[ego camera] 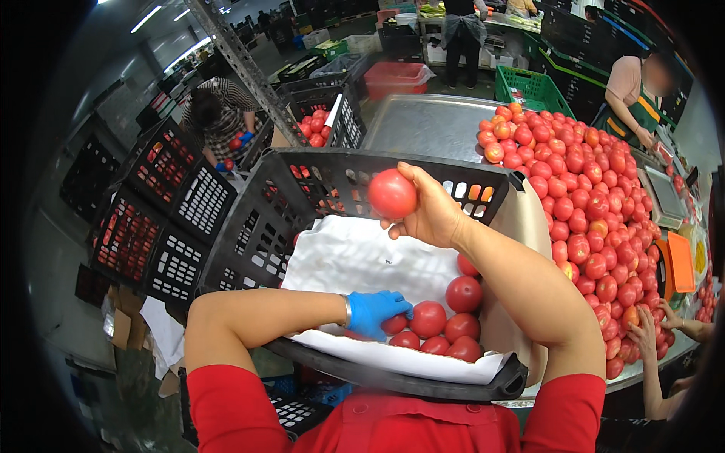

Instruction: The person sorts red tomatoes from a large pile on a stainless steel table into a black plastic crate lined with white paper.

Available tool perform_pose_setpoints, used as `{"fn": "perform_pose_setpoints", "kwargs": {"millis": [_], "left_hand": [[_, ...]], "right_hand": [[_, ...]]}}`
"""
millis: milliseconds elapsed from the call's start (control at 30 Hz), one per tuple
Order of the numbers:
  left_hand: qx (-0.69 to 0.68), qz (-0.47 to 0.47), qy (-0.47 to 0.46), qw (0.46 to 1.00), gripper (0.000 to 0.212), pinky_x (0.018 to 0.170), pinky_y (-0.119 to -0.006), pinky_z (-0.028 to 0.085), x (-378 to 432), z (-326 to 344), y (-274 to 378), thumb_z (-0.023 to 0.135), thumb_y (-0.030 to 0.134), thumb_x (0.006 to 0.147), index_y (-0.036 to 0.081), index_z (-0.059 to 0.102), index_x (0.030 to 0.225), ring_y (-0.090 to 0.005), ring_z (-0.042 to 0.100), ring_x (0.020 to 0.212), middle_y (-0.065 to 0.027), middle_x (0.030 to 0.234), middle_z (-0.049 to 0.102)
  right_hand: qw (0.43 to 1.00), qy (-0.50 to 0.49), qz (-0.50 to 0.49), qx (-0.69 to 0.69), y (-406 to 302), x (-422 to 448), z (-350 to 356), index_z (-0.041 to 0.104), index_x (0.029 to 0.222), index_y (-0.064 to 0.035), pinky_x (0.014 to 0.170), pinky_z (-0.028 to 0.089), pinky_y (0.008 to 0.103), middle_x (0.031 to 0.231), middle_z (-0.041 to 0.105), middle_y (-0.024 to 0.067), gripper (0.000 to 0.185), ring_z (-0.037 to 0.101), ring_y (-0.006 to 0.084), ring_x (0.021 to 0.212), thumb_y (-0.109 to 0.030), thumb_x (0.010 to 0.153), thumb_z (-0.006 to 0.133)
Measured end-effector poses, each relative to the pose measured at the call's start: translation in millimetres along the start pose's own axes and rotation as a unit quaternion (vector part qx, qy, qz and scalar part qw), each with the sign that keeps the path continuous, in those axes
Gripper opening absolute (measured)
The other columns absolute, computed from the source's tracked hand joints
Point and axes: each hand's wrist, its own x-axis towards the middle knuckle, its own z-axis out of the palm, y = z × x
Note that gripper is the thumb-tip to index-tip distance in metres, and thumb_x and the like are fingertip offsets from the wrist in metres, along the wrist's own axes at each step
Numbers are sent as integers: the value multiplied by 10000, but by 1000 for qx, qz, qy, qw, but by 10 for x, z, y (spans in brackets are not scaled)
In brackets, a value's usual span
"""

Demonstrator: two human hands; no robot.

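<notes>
My right hand [427, 212], bare, holds up a red tomato [392, 193] above a black plastic crate [351, 164]. In a blue glove, my left hand [374, 314] reaches down inside the crate, its fingers curled over another tomato [395, 324] that it partly hides. Several tomatoes [428, 319] sit beside that hand, along the crate's near and right sides. White paper [351, 249] lines the crate and covers most of what lies beneath it. Brown paper or cardboard [524, 226] hangs over the crate's right wall.
A large heap of tomatoes [589, 192] covers the metal table [419, 122] to the right. Another person's hands [643, 331] touch the heap's near edge. Black crates [164, 215] stand at left, near a crouching person [221, 113]. A metal post [243, 68] rises behind my crate.
</notes>
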Motion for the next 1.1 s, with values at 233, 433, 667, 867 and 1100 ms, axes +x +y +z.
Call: {"fn": "perform_pose_setpoints", "kwargs": {"millis": [233,433,667,867,1100], "left_hand": [[-9,-51,115,992,482,852,-403,418,57,-76,-68,658,232,662,78,477,1083,-343,508,948,-173,1021,520],[-550,-48,337,763,404,455,-245,437,-151,-934,-268,490,394,831,77,518,1080,-183,592,682,-113,872,589],[-696,-31,332,636,519,372,-235,385,-287,-1129,-215,410,535,825,79,550,1031,-180,582,610,-86,811,598],[-691,-31,318,648,481,265,-213,301,-199,-1088,-51,371,609,837,189,518,1019,-151,498,409,-42,771,591],[-650,-127,282,694,579,267,-226,239,-278,-1054,-55,315,703,805,177,525,924,-111,373,317,-11,538,490]], "right_hand": [[987,117,-56,-90,-153,-90,26,530,957,-81,523,484,323,851,577,71,358,581,192,693,-390,785,585],[948,179,-104,-243,-135,8,-162,578,865,-53,655,471,292,837,586,48,198,562,145,758,-216,753,588],[824,86,-195,-525,18,-31,-113,575,1099,-66,784,460,339,931,612,152,440,598,264,855,-214,687,628],[703,59,-224,-673,109,-101,-12,378,1303,-141,838,431,400,1106,545,153,677,561,334,942,-265,694,646],[771,27,-127,-624,83,-115,17,361,1311,-124,839,438,364,1124,549,138,711,572,287,968,-362,722,680]]}}
